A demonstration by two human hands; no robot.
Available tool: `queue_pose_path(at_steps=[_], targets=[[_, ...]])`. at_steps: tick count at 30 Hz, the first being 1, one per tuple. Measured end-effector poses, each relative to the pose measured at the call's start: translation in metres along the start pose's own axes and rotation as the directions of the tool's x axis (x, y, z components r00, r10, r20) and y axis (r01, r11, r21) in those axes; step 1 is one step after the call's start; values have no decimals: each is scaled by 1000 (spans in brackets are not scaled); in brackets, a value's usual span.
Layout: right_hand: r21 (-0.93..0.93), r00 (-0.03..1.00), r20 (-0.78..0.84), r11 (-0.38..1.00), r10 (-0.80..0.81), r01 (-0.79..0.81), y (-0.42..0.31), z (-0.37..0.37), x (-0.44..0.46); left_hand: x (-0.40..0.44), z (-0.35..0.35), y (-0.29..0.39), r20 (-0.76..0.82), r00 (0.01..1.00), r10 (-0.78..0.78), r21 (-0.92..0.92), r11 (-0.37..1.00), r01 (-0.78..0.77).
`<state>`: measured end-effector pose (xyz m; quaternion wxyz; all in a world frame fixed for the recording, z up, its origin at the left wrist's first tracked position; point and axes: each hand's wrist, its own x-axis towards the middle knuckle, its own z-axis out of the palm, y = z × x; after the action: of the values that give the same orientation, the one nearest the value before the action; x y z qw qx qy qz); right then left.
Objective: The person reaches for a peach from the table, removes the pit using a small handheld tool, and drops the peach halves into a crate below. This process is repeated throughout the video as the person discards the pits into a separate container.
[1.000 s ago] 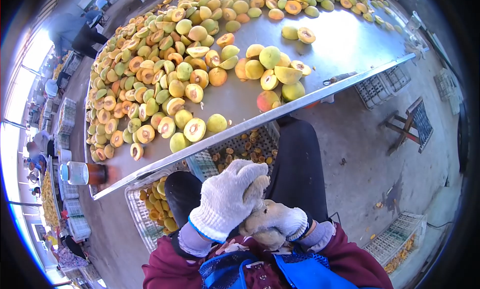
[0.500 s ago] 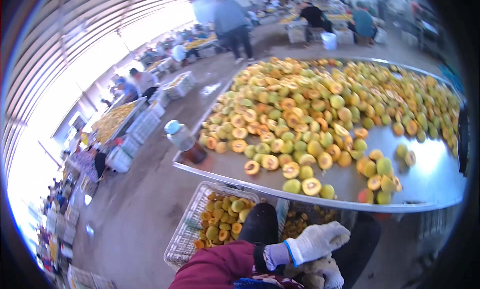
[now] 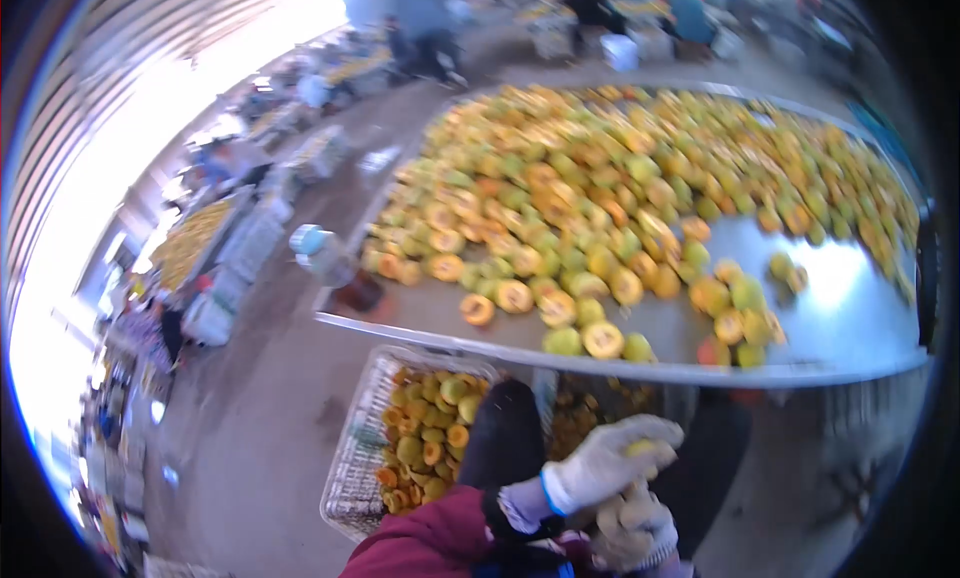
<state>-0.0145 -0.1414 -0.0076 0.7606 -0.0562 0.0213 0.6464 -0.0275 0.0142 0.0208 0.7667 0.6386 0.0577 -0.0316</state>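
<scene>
Both my hands wear pale gloves and meet over my lap, below the table's near edge. My left hand (image 3: 612, 465) lies above the other with its fingers curled round a yellowish fruit piece (image 3: 643, 446), partly hidden. Beneath it, my right hand (image 3: 635, 533) is bent and touches it; whatever it may hold is hidden and blurred. Halved yellow-green fruit (image 3: 560, 178) is heaped on the metal table (image 3: 430, 323), with a few halves (image 3: 602, 340) near the front edge. A white crate (image 3: 350, 468) of fruit halves stands on the floor beside my knee.
A jar (image 3: 338, 268) of dark liquid with a blue lid stands at the table's left corner. A darker crate (image 3: 590, 408) with fruit bits sits under the table edge. Several people work farther back; one person (image 3: 425, 28) stands beyond the table. Other crates (image 3: 240, 248) line the left.
The view first swung up and left, then shifted slightly so the table sits higher and farther left. Between my gloved fingers a yellowish piece now shows.
</scene>
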Motion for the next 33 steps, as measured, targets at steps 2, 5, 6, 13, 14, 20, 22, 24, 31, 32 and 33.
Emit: queue_pose_path(at_steps=[2, 5, 6, 13, 14, 20, 22, 24, 31, 32, 33], targets=[[-89, 999, -40, 996, -5, 1, 3, 3, 0, -1, -2, -3, 8, 999, -39, -154, 987, 40], [-92, 998, 26, 994, 59, -57, 2, -8, -3, 1, -7, -1, 58, 983, -172, -71, 982, 176], [-179, 999, -39, 984, 8, -15, 2, -7, -2, 3, -6, 3, 48, 987, -151, 56, 987, 149], [-239, 988, -149, 971, -42, 5, 0, 6, -2, -4, 6, -15, -19, 998, -54, -363, 931, 43], [-199, 993, -115, 980, -12, -11, 1, 0, -2, -3, 8, -17, -15, 998, -58, -366, 930, 49], [-181, 998, -56, 983, 28, -38, -1, -1, 0, -3, 7, -15, -1, 997, -82, -442, 894, 73], [-203, 997, -78, 979, 19, -34, -1, -2, 2, -5, 5, -17, 2, 994, -106, -435, 895, 96], [-220, 998, -53, 974, 40, -51, 2, -11, 5, -6, 6, -17, -36, 992, -123, -432, 897, 95], [-317, 965, 236, 930, -112, 185, -12, -12, 15, -7, -28, -23, -239, 912, -334, -716, 695, 66], [-379, 998, 9, 924, -58, 57, -14, -26, 9, -12, -31, -17, -335, 881, -335, -608, 791, 69], [-345, 995, -85, 939, -51, 19, -18, -22, 8, -18, -38, -4, -433, 862, -265, -416, 907, 70]])
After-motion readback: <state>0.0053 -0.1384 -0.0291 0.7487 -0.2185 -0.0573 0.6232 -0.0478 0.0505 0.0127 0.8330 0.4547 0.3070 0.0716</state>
